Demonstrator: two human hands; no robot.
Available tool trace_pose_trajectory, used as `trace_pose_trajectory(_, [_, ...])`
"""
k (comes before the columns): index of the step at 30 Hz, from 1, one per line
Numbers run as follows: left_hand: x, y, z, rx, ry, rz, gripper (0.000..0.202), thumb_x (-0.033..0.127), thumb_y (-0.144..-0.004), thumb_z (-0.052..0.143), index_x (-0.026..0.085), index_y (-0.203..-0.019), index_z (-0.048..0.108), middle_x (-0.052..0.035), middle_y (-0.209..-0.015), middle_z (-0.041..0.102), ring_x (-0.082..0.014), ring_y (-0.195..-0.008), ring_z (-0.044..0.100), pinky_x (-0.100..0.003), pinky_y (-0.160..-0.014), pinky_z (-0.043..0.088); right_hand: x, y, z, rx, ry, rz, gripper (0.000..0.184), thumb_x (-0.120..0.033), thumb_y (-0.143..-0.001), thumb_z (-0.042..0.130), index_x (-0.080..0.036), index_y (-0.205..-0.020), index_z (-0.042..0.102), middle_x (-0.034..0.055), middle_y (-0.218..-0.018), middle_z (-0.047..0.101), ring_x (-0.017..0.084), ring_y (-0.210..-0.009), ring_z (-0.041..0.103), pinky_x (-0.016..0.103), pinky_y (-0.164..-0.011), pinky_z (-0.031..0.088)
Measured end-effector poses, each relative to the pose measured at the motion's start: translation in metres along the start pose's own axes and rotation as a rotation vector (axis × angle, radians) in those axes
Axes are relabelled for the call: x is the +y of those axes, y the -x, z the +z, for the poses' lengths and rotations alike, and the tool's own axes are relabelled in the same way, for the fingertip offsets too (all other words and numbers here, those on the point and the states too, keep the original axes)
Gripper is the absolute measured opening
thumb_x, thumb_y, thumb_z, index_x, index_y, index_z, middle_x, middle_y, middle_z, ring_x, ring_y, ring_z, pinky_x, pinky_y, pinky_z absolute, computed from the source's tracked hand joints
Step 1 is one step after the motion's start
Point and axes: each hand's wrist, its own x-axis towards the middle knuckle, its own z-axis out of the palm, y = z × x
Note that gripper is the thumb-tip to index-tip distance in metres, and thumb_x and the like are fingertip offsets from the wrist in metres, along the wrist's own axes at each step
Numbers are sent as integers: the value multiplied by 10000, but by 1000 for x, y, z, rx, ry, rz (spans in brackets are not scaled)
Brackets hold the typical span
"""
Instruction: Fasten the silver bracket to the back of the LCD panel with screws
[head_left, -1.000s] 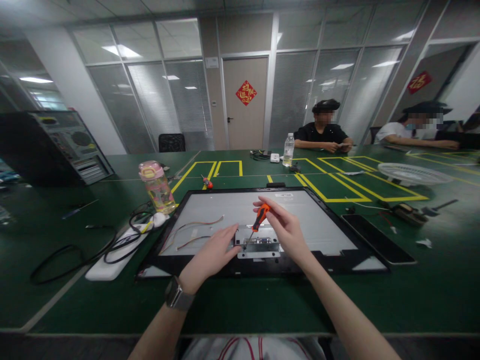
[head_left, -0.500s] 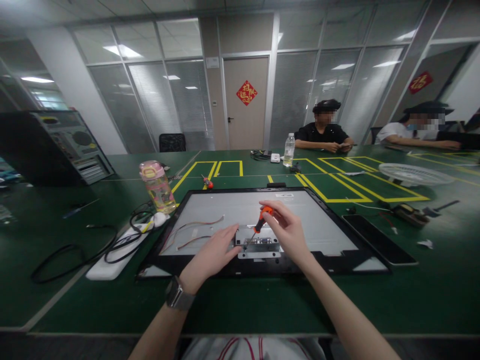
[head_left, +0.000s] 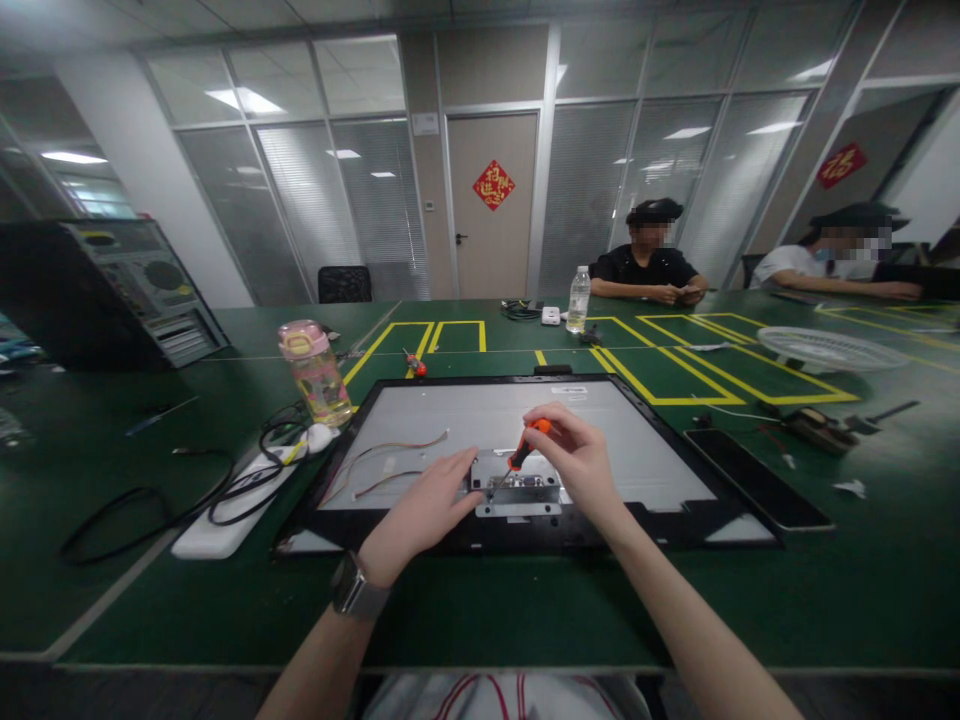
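A flat display panel [head_left: 637, 450] with a black frame lies back side up on the green table. On it, near its front edge, sits a metal bracket [head_left: 517, 508] with a row of ports. At the bracket's left end my left hand [head_left: 424, 500] holds it between the thumb and the straight fingers. My right hand [head_left: 581, 455] is closed around an orange and black screwdriver [head_left: 519, 452]. The tool is tilted, its tip down at the bracket's left front part; the exact contact point is too small to make out. Thin loose wires [head_left: 390, 452] lie on the panel's left side.
Left of the panel stand a pink-lidded bottle [head_left: 315, 372] and a white power strip [head_left: 225, 520] with black cables. A phone [head_left: 757, 478] lies to the right. Behind are a water bottle [head_left: 578, 300], a small red tool [head_left: 416, 366] and two seated people.
My right hand and the screwdriver handle have shifted slightly to the right, with the fingers turned a little. The tip and my left hand stay in place.
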Motion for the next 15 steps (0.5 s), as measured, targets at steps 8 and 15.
trace_pose_trajectory(8, [0,0,-1,-12,-2,-1,585,409,-930,468,166,-1449,347,-122,-1509,391,-246,-1373,390,-391,-1141,270,4,0,-6,-142,-111,119,281,-393,-893,610,-283,-1143,675,43,-999,708,199,-956,650,403,-895,513])
trace_pose_trajectory(15, [3,0,-2,-11,6,-10,568,397,-929,477,164,-1435,368,-130,-1495,411,-250,-1365,403,-400,-1139,281,0,-1,-5,-134,-79,68,177,-408,-848,663,-269,-938,728,31,-1000,683,181,-872,649,347,-814,539])
